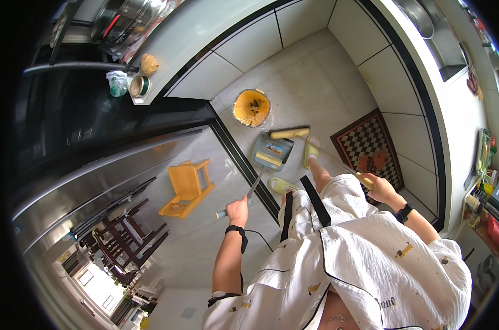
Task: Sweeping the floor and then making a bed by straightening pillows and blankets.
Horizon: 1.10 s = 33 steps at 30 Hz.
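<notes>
My left hand (237, 212) is closed round the handle of a long-handled dustpan. The grey-blue dustpan (265, 146) rests on the tiled floor by a dark door track. Its pan has a yellow strip and a small picture on it. In my right hand (382, 190) is the yellow grip of a broom, whose thin stick runs down to the left. The broom's pale yellow head (289, 133) lies at the dustpan's far edge, beside my slippered foot (311, 151). Whether any sweepings lie in the pan, I cannot make out.
A waste bin (241, 116) with a yellow inside and a plastic liner stands beyond the dustpan. A checkered mat (365, 146) lies to the right by white cabinets. Past the door track at left is a small wooden stool (184, 187). Counters edge the far and right sides.
</notes>
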{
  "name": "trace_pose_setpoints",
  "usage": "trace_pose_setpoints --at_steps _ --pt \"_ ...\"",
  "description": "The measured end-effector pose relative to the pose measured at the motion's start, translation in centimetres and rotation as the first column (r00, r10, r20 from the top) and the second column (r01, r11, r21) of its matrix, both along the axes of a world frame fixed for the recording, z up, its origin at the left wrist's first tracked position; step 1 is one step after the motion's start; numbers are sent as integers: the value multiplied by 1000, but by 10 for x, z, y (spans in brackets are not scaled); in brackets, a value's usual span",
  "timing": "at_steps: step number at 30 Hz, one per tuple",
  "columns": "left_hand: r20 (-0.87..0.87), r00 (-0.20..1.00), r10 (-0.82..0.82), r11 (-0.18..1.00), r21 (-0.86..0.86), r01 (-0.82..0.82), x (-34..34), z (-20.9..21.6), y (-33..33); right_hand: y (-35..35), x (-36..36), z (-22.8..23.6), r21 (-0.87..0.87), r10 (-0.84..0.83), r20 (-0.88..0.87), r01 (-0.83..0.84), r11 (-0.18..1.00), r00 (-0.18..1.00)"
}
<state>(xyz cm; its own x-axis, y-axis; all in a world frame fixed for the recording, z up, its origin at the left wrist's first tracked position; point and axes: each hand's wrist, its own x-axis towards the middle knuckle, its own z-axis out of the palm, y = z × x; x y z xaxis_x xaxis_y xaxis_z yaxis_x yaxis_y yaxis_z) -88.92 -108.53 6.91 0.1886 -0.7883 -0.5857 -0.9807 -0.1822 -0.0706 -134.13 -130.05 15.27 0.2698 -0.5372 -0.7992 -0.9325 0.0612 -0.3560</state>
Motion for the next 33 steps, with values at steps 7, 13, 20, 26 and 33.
trace_pose_setpoints --at_steps 7,13,20,26,33 --pt "-16 1000 -3 999 51 4 -3 -9 -1 -27 77 -59 -272 269 -298 -351 896 916" --pt "-72 997 -6 999 -45 3 6 -9 13 36 93 -53 -150 623 -452 -743 652 638" --pt "-61 998 7 997 -81 -12 15 -20 35 27 81 43 -141 289 -249 -330 934 924" --pt "-50 997 60 998 -9 -60 8 -14 33 25 90 14 -205 225 -265 -283 937 938" --pt "-59 996 65 997 -34 -67 0 -17 37 68 126 -26 -237 659 -461 -798 554 594"
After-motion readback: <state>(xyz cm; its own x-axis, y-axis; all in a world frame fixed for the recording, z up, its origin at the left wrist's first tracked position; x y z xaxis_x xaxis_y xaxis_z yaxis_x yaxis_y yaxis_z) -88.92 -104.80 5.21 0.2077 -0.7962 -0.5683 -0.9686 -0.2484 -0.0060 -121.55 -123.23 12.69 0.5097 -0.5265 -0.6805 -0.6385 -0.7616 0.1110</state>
